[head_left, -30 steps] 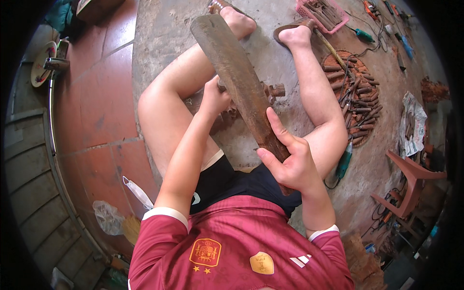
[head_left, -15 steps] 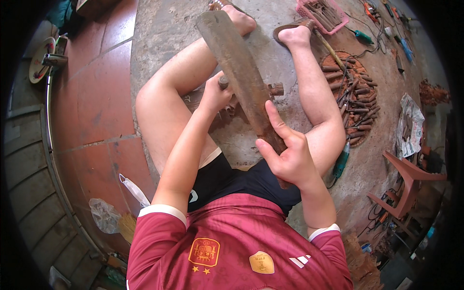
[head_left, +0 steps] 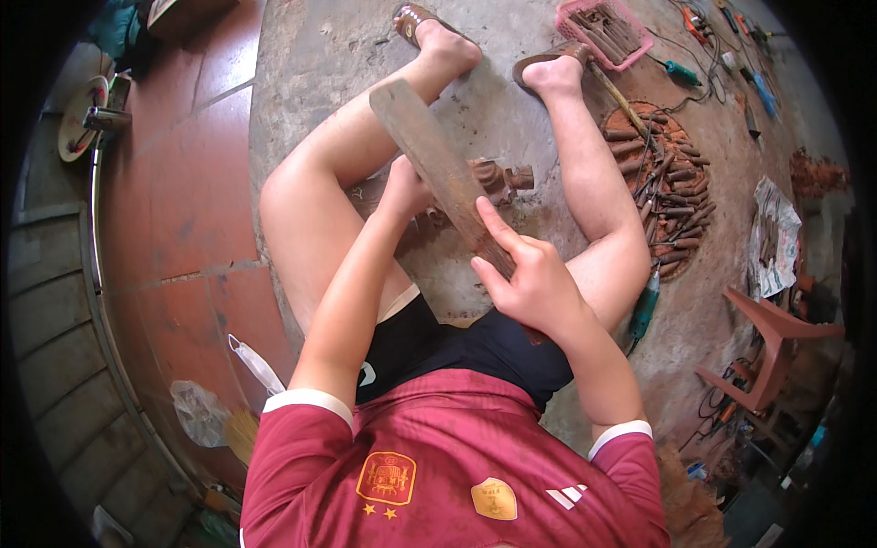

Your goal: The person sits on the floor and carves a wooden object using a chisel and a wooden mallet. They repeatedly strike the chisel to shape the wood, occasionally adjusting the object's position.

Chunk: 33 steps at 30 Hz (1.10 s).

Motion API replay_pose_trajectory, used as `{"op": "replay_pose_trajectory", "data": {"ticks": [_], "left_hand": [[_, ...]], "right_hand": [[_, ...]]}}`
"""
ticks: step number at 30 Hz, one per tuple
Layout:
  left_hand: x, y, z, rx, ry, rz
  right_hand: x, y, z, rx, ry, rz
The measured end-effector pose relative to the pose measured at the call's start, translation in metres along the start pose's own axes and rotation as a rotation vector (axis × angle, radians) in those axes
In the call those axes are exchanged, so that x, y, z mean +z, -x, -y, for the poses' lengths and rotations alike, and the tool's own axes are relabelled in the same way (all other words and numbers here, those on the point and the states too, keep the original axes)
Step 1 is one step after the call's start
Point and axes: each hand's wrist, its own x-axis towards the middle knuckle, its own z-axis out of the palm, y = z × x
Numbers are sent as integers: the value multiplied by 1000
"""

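Note:
My right hand grips a long, flat wooden mallet, its index finger stretched along the blade and its wide end pointing up and left. Partly behind that mallet, my left hand is closed in a fist around an upright chisel, whose round handle end showed in the earlier view and is now covered. Under both hands, between my legs, lies a carved brown wood piece on the concrete floor. Most of its left part is hidden by the mallet and my left hand.
To the right of my right leg is a round mat of several chisels among reddish shavings. A pink basket of tools stands beyond it, near a green power tool with cables. A brown plastic stool lies at the right.
The mallet has come down and slightly left, now covering the chisel's handle end. My right hand moved left with it. More of the carved wood shows at its right end.

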Motion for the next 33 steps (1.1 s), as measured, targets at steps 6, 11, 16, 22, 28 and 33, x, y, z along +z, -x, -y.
{"op": "replay_pose_trajectory", "data": {"ticks": [6,11,16,22,28,33], "left_hand": [[2,1,4,-154,274,-61],[0,7,-1,2,171,-154],[-6,19,14,-97,103,-203],[-3,26,12,-218,320,-283],[3,34,26,-201,256,-324],[4,33,16,-187,362,-306]], "right_hand": [[12,14,-2,-136,79,-108],[20,24,-6,-155,41,-139],[34,30,-1,-67,252,-10],[54,44,12,-305,162,-159],[59,51,10,-108,229,-53],[78,55,-3,-263,360,-155]]}}
